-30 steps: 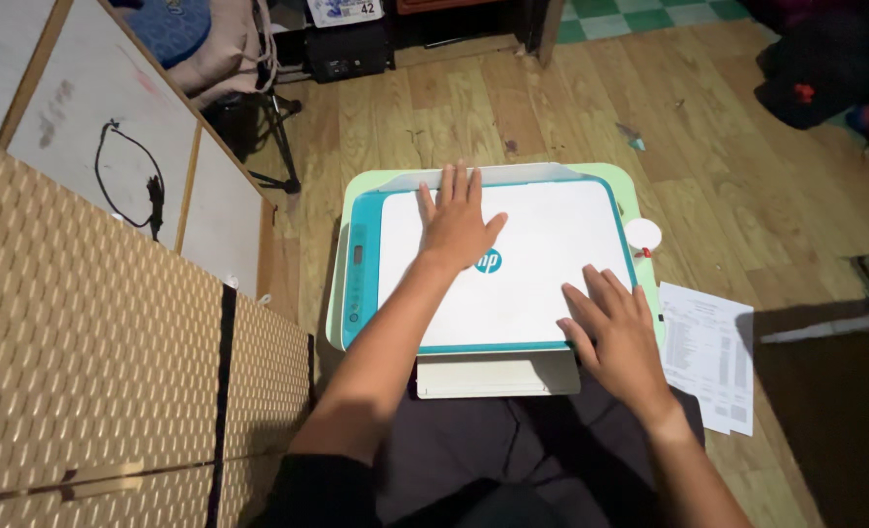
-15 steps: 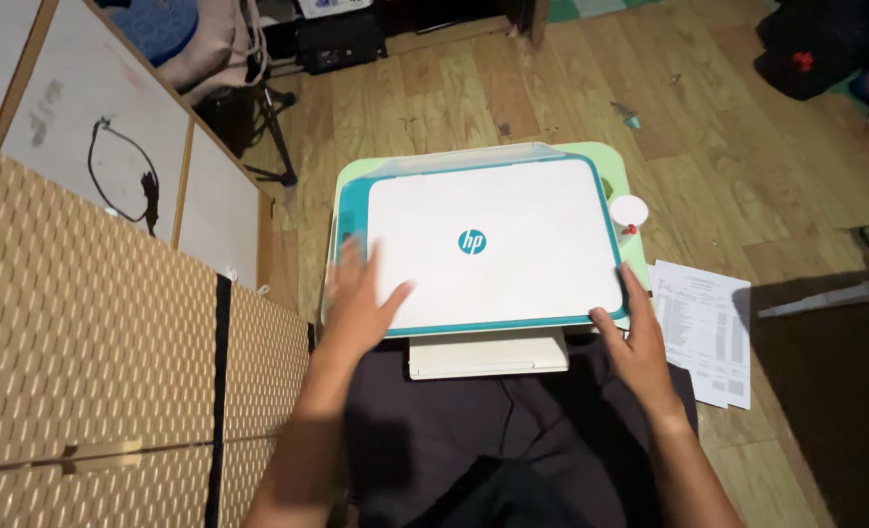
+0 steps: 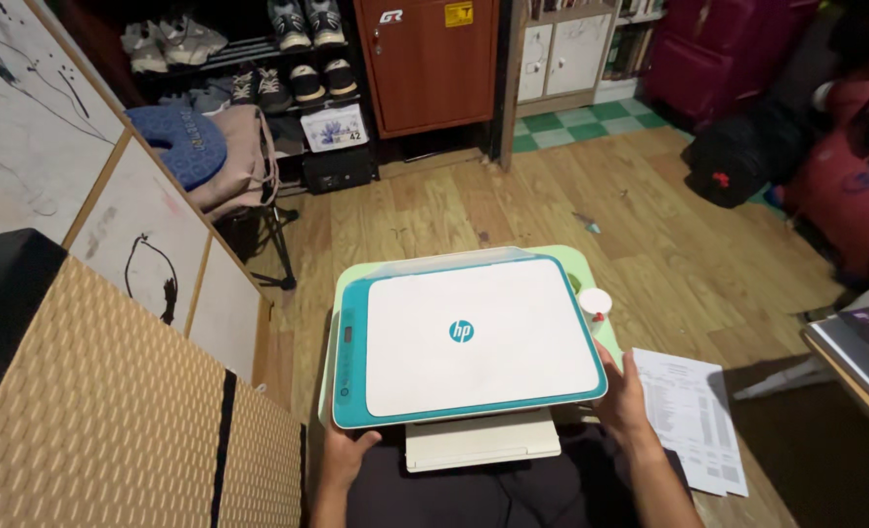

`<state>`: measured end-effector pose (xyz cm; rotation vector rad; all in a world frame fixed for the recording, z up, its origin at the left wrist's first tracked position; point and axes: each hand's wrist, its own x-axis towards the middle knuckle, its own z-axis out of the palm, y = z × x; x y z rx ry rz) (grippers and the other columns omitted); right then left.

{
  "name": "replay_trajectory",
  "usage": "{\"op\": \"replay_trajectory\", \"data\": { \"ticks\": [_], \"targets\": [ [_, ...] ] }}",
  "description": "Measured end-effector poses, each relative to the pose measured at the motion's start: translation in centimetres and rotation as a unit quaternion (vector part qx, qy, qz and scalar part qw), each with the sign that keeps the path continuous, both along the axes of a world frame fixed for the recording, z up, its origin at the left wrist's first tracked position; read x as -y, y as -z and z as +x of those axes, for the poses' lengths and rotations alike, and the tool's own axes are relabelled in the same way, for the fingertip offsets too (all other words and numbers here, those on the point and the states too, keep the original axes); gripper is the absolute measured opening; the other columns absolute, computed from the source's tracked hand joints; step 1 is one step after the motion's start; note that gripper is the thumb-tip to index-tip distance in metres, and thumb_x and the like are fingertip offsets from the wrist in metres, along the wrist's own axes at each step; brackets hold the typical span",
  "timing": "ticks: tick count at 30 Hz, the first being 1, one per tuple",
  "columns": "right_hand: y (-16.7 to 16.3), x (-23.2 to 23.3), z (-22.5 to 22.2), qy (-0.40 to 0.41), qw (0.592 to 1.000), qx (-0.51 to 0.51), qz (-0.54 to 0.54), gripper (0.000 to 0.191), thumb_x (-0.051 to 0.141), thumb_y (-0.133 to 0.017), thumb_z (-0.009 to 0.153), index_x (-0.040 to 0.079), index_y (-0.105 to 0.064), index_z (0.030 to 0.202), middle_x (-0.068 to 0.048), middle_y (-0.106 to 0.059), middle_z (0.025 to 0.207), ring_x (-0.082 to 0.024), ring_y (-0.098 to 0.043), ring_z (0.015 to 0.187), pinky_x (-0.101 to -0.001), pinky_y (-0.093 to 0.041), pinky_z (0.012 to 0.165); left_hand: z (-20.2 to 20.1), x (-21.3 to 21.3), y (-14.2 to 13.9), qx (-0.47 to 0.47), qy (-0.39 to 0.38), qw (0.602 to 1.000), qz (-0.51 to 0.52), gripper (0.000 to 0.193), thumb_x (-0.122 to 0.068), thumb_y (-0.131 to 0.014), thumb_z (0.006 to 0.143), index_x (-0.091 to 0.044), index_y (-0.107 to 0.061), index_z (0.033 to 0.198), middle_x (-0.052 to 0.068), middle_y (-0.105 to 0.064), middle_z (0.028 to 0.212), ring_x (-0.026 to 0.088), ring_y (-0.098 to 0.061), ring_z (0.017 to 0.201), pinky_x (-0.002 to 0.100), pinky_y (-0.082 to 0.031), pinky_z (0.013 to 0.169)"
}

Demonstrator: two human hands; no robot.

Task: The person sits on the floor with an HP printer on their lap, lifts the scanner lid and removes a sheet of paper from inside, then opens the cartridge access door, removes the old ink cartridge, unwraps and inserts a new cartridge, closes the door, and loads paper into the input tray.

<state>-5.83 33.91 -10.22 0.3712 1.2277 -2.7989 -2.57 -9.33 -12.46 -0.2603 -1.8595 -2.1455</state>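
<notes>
Printer [image 3: 474, 337]: white with a teal rim, flat lid shut, lying over a pale green surface [image 3: 591, 279] and partly over the person's lap; a cream tray [image 3: 481, 440] is sticking out of its near edge.
Left hand [image 3: 347, 452]: curling up under the near left corner, fingers closing on the teal rim.
Right hand [image 3: 618, 396]: pressing against the near right edge, thumb lying along the rim, gripping the printer from the side.
Nearby: a small white cup [image 3: 594, 303] is standing just beside the right edge; a printed sheet [image 3: 694, 416] is lying near the right hand on the wooden floor [image 3: 669, 244]; a woven panel [image 3: 112, 420] is standing close on the left.
Risk: both hands are holding only the near corners, so the far end is likely weighing the printer forward; a tilt could slide it off or swing the lid open.
Risk: the right edge is passing close to the cup and could knock it over; the jutting tray could catch on the lap.
</notes>
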Motion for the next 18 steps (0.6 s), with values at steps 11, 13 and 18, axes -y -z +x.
{"op": "replay_trajectory", "data": {
  "ticks": [11,13,18],
  "targets": [
    [-1.0,2.7,1.4,0.033,0.999,0.003,0.028,0.054,0.035,-0.057,0.097,0.0,-0.057,0.138,-0.012,-0.067,0.124,-0.024,-0.063,0.115,-0.0376,-0.047,0.098,0.6,-0.1,-1.7,0.01,-0.024,0.997,-0.077,0.037,-0.018,-0.091,0.075,0.001,-0.073,0.1,0.005,-0.076,0.095,0.017,-0.071,0.091,0.033,-0.057,0.084],
    [-0.6,2.7,2.3,0.031,0.999,0.017,0.034,0.054,0.036,-0.056,0.098,0.001,-0.057,0.138,-0.012,-0.067,0.123,-0.025,-0.062,0.112,-0.039,-0.045,0.094,1.4,0.3,-1.3,0.014,-0.019,0.997,-0.078,0.037,-0.02,-0.092,0.076,0.001,-0.073,0.101,0.006,-0.076,0.094,0.017,-0.07,0.091,0.033,-0.057,0.084],
    [-0.2,2.6,3.6,0.046,0.997,-0.045,0.042,0.056,0.035,-0.055,0.098,-0.001,-0.053,0.141,-0.011,-0.065,0.131,-0.023,-0.06,0.122,-0.0386,-0.044,0.107,2.9,0.5,0.1,0.012,-0.034,0.998,-0.055,0.048,-0.026,-0.091,0.078,0.002,-0.07,0.111,0.006,-0.073,0.105,0.016,-0.067,0.097,0.033,-0.054,0.088]
  ]
}}
